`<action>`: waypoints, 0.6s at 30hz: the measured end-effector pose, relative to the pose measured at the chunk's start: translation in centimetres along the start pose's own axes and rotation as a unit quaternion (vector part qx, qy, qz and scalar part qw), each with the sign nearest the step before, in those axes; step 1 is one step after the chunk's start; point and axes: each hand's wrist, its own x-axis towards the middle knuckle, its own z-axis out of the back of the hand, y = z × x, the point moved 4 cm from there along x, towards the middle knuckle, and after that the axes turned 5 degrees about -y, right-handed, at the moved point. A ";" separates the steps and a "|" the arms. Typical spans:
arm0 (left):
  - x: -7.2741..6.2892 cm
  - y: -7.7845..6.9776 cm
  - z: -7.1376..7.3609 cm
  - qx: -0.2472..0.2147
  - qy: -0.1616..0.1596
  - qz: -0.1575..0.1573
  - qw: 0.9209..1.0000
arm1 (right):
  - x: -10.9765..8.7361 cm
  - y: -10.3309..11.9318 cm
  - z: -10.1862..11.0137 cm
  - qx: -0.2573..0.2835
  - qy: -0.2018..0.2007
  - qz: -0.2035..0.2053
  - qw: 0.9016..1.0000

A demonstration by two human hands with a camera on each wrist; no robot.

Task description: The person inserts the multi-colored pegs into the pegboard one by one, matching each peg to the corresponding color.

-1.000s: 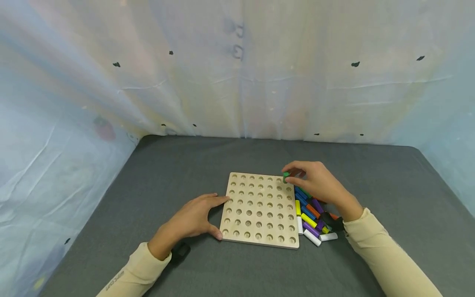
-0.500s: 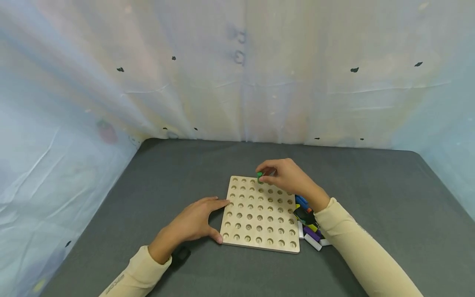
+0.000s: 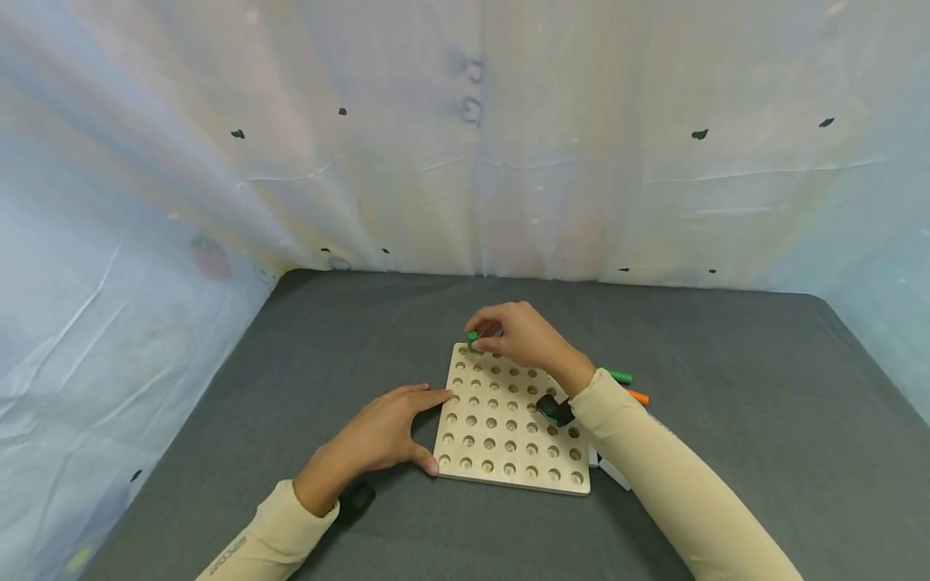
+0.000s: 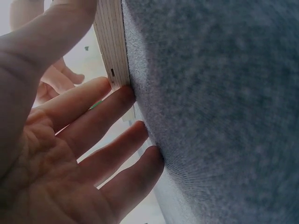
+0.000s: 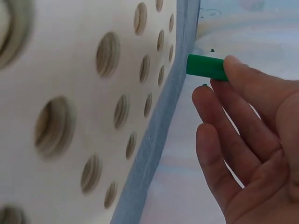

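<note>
A square wooden pegboard (image 3: 501, 436) with rows of round holes lies on the grey cloth. My right hand (image 3: 525, 335) pinches a green peg (image 5: 205, 66) between thumb and fingers, above the board's far left corner. In the right wrist view the peg's free end points toward the holed face, with a gap between them. At the board's left side rests my left hand (image 3: 381, 428), its thumb by the near left corner and index finger on the left edge. The left wrist view shows its extended fingers (image 4: 100, 114), with fingertips at the plywood edge (image 4: 112, 42) and on the cloth.
Right of the board, my right sleeve (image 3: 654, 452) covers most of a pile of coloured pegs. A green peg (image 3: 620, 376), an orange peg (image 3: 638, 396) and a white peg (image 3: 614, 474) stick out around it. A pale curtain (image 3: 538, 161) hangs behind the table.
My right hand has carried the green peg leftward along the board's far edge, from the right corner to the left one. The left hand has stayed at the board's left side.
</note>
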 end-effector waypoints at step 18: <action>-0.2 -0.3 0.1 -0.005 -0.011 -0.011 1.000 | 1.4 -0.2 -1.5 0.012 0.022 -0.037 0.999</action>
